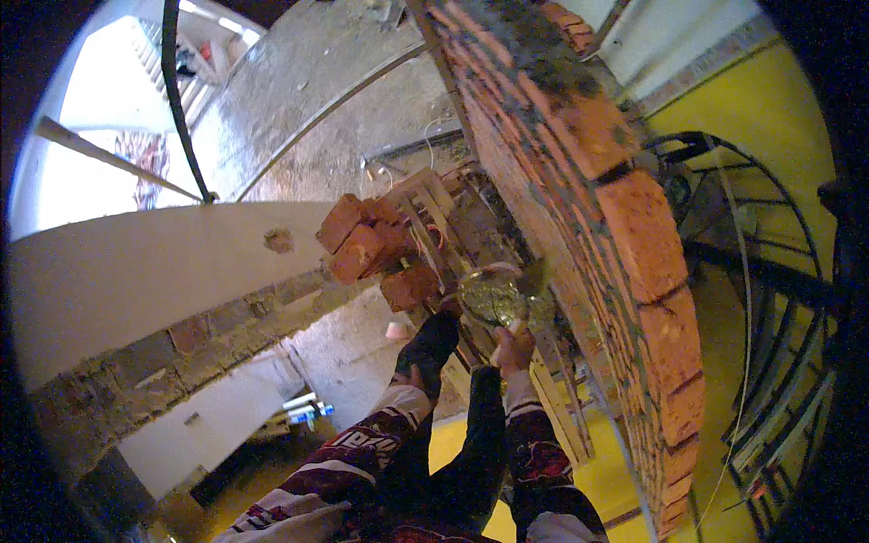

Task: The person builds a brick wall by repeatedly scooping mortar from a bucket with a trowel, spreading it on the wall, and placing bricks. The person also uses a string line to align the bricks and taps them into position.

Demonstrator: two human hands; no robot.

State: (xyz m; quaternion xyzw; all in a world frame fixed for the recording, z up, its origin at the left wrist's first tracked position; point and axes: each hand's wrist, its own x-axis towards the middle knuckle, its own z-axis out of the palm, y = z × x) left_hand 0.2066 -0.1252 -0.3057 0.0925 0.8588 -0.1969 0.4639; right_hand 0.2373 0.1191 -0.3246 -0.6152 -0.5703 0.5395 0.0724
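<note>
My right hand [514,347] is closed on the near rim of a round, shiny bowl-like container [493,297]. What is inside it looks wet and yellowish, but I cannot make out what it is. My left hand [414,376] is against the dark trouser leg [434,342], its fingers mostly lost in shadow. Just beyond that leg lies a heap of loose orange bricks [365,242], with a single brick [409,287] closest to me. To the right of the container rises a brick wall [602,217] with grey mortar in its joints.
Under me are narrow wooden planks [549,398], with a yellow floor [602,484] below. A plastered ledge [181,271] with broken edges runs along the left. At right, beyond the brick wall, stands a black metal spiral stair [778,299]. A thin wooden strip [335,109] crosses the upper left.
</note>
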